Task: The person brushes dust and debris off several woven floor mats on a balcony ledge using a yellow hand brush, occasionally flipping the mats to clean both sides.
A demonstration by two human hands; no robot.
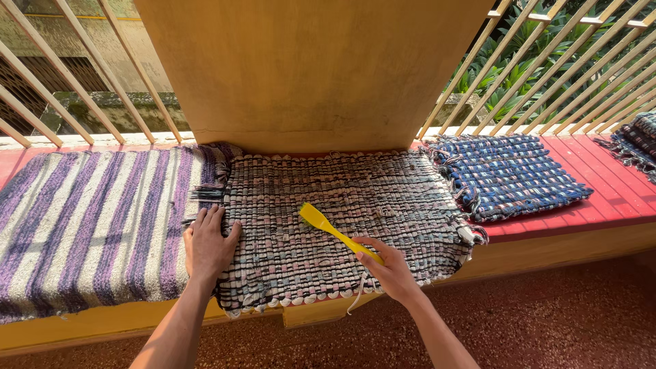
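Head view. A woven rag mat [342,219], pale grey with pink and dark threads, lies flat on a red-topped ledge surface [601,178] in front of a yellow pillar [307,68]. Its near edge hangs a little over the front of the surface, with looped fringe showing.

Left hand [207,247]: palm down, fingers [212,219] spread and flat, pressing the mat's left edge where it meets a purple-and-white striped mat [89,225]. The hand grips nothing; it pins the cloth.

Right hand [391,270]: fingers curled shut around the handle of a yellow brush [328,227]. The broad head of the brush rests on the mat near its middle and the handle slants down towards the wrist. A thin pale cord dangles below the hand over the mat's edge.

Handling, judged: the mat looks soft and limp, light to moderate in weight, with a coarse weave that should not slip but may bunch or creep under strokes, so a flat palm on an edge suits it better than a pinch. Loose fringe could snag. The brush looks like rigid, light plastic and is best held at the handle end, as it is now.

Other things: a blue woven mat [509,174] lies to the right, close beside the pale mat. Another dark mat [639,140] is at the far right. A slatted railing [574,61] stands behind, with green plants beyond it.
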